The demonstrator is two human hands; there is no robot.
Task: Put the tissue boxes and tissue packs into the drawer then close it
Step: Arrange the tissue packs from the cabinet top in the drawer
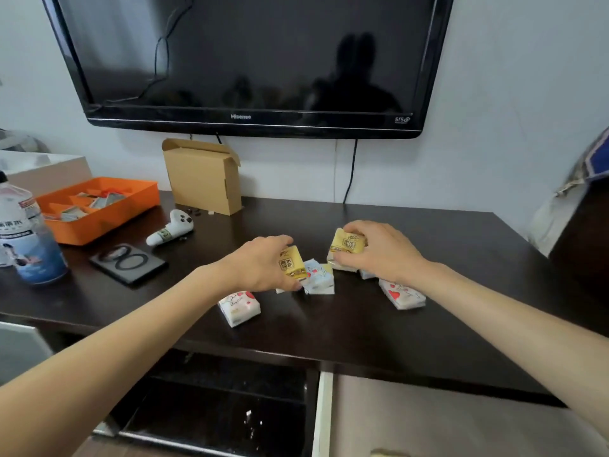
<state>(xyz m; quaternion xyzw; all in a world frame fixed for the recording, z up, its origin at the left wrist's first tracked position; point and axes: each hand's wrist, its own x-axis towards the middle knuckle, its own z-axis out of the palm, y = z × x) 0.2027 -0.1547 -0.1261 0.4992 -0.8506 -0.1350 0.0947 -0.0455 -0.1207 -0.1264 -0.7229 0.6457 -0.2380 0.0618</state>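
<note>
Several small tissue packs lie on the dark tabletop. My left hand grips a yellow tissue pack. My right hand grips another yellow pack that rests on a white pack beneath it. Between the hands lies a light blue pack. A white pack with red print sits near the front, below my left wrist. A white pack with red hearts lies under my right wrist. The drawer below the tabletop stands open, its dark inside showing no packs.
An orange tray with small items, a plastic bottle, a black case and a white plush toy sit at the left. A cardboard box stands by the wall under the television. A beige cabinet front is at the lower right.
</note>
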